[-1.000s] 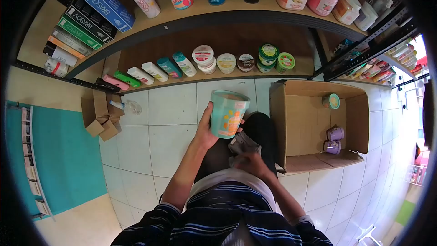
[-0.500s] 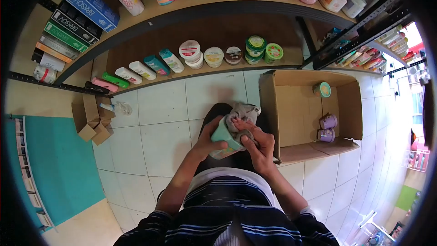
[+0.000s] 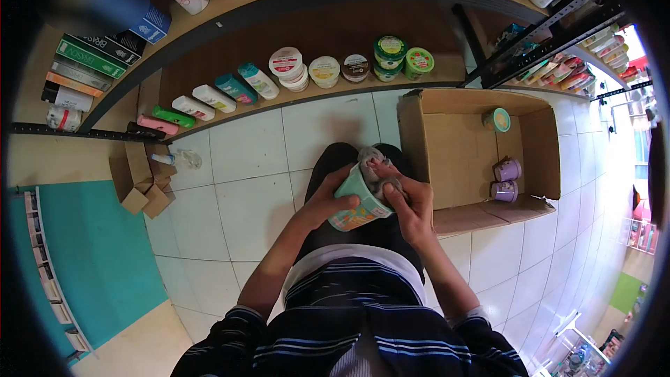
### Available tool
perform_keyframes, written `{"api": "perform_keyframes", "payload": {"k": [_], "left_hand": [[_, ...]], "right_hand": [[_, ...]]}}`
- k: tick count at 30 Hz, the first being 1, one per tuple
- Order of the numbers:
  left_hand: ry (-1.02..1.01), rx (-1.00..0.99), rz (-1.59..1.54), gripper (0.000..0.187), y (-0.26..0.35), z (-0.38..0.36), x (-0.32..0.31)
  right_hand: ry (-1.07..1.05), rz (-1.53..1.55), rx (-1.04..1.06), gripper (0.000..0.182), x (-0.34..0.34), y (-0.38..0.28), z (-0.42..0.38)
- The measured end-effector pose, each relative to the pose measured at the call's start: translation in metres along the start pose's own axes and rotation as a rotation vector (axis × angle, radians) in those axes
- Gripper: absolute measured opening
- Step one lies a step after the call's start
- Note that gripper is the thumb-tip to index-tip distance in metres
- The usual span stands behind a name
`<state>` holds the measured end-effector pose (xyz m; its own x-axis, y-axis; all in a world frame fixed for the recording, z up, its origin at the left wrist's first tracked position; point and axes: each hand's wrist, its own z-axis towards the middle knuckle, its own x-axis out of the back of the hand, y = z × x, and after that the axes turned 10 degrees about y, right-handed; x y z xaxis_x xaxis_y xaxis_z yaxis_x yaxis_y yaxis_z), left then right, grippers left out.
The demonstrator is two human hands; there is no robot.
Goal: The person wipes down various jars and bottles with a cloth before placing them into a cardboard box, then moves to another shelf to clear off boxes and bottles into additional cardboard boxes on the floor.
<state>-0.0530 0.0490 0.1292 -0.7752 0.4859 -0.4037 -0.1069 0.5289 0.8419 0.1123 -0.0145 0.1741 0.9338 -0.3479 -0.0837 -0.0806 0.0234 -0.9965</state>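
A mint-green tub [image 3: 359, 208] with an orange and floral label is held tilted over my lap. My left hand [image 3: 328, 199] grips its left side, the thumb lying across the front. In my right hand [image 3: 410, 206] is a crumpled grey cloth [image 3: 372, 171], pressed against the tub's upper right side. The fingers of that hand are partly hidden in the cloth. The tub hides the far fingers of my left hand.
To the right, an open cardboard box [image 3: 460, 160] holds a green tub [image 3: 497, 120] and two purple tubs [image 3: 506, 180]. Bottles and tubs line the low shelf [image 3: 230, 117] ahead. Smaller cartons [image 3: 139, 185] lie at the left on the tiled floor [image 3: 255, 213].
The tub has turned so more of its labelled side shows and sits slightly further right. My right hand and the cloth have shifted along its edge. The view has moved a little.
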Motion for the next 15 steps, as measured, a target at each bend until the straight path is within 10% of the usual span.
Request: {"api": "perform_keyframes", "payload": {"k": [15], "left_hand": [[-0.198, 0.192, -0.265, 0.07, -0.003, 0.006, -0.002]], "right_hand": [[-0.05, 0.138, -0.095, 0.03, 0.019, 0.006, 0.005]]}}
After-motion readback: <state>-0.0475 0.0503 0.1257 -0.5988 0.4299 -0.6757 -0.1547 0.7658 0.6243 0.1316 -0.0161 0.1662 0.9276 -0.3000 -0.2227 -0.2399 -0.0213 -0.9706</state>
